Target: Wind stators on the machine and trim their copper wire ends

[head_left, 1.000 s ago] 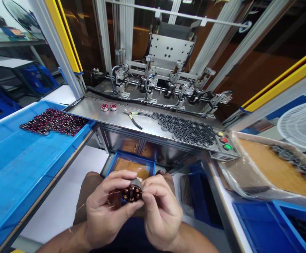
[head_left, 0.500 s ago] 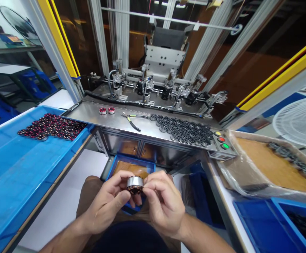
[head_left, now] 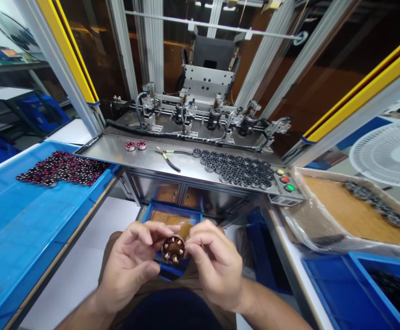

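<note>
A round motor stator with copper windings inside a metal ring is held above my lap, its wound face tilted toward me. My right hand pinches its right edge between thumb and fingers. My left hand is open around its left side. The left fingertips reach over the upper rim and seem to touch it, while the left thumb stands apart. Ahead on the metal bench lie two red-topped stators, pliers with black and yellow-green handles, and many dark round motor parts.
At left, a blue tray holds a pile of wound stators. Push buttons sit at the bench's right end. Behind stands a machine with fixtures. A lined box, blue bins and a fan are at right.
The stator has turned from side-on to show its wound face. My left thumb has come off it, and the left hand has opened. My right hand keeps its pinch at the right edge.
</note>
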The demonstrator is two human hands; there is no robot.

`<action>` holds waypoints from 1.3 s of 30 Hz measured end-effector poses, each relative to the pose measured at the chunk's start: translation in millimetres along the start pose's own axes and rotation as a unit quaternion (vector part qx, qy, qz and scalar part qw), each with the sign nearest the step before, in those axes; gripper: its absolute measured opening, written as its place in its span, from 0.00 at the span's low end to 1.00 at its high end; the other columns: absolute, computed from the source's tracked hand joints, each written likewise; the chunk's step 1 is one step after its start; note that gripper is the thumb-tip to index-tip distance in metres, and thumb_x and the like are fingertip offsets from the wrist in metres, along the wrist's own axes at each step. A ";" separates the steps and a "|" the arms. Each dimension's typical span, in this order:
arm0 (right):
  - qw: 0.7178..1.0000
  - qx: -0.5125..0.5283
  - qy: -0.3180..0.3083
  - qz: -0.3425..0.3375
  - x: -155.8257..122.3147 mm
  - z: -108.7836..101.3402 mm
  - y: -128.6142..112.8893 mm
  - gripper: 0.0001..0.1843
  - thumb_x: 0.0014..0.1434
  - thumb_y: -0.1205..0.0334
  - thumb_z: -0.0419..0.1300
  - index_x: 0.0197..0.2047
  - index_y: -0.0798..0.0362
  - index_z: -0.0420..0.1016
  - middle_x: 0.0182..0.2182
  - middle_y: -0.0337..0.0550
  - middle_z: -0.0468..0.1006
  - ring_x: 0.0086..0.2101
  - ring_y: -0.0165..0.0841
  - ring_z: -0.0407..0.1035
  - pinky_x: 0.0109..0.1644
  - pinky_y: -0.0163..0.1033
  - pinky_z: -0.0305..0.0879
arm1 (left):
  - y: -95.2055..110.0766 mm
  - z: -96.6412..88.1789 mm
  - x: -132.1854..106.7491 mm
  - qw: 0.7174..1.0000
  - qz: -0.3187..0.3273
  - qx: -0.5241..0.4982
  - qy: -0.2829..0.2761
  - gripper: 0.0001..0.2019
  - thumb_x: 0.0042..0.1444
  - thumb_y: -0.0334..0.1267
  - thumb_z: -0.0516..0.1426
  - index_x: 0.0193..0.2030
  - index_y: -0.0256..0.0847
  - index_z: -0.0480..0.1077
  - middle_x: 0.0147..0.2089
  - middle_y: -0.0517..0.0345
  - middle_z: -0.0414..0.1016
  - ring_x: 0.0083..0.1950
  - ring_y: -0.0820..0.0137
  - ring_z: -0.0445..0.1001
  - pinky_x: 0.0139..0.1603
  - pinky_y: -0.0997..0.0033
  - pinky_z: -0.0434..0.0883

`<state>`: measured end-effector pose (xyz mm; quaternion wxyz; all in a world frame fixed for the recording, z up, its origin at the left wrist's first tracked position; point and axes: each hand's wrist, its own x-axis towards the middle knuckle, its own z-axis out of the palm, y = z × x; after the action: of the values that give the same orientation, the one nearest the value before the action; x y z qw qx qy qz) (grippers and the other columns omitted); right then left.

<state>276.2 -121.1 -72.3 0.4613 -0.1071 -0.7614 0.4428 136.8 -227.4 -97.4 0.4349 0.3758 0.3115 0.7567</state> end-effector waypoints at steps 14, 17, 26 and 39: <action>0.994 -0.080 -0.028 -0.073 -6.1 -11.1 -7.7 0.07 0.59 0.75 0.58 0.37 0.56 0.73 0.28 0.42 0.74 0.30 0.30 0.70 0.35 0.35 0.69 | -0.1 12.0 -0.8 0.988 -0.156 0.009 -0.012 0.12 0.57 0.38 0.63 0.46 0.45 0.68 0.43 0.59 0.74 0.36 0.74 0.78 0.37 0.75 0.75; 0.998 -0.043 -0.002 -0.035 -9.8 -6.4 -6.7 0.07 0.59 0.76 0.57 0.35 0.55 0.73 0.27 0.41 0.73 0.30 0.29 0.68 0.34 0.35 0.66 | -1.2 14.0 -2.7 0.994 -0.108 0.007 -0.005 0.15 0.54 0.35 0.65 0.46 0.47 0.68 0.51 0.57 0.72 0.37 0.73 0.79 0.39 0.73 0.76; 0.950 0.212 0.007 0.231 -17.3 8.4 5.5 0.13 0.63 0.61 0.59 0.27 0.54 0.69 0.24 0.36 0.68 0.25 0.27 0.65 0.31 0.33 0.63 | -7.3 17.5 -12.4 0.942 0.182 0.277 0.055 0.37 0.42 0.16 0.66 0.56 0.54 0.67 0.53 0.56 0.78 0.53 0.62 0.76 0.50 0.63 0.77; 0.926 0.246 0.006 0.285 -21.0 14.2 9.6 0.16 0.61 0.54 0.62 0.26 0.54 0.69 0.25 0.37 0.69 0.25 0.27 0.65 0.31 0.34 0.65 | -5.3 16.3 -13.5 0.941 0.175 0.277 0.084 0.36 0.40 0.16 0.68 0.54 0.51 0.70 0.52 0.56 0.80 0.52 0.61 0.78 0.47 0.63 0.80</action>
<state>274.1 -135.6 -95.0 0.3316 -0.2053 -0.5628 0.7288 157.3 -234.8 -97.1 0.1464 0.4647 0.4733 0.7339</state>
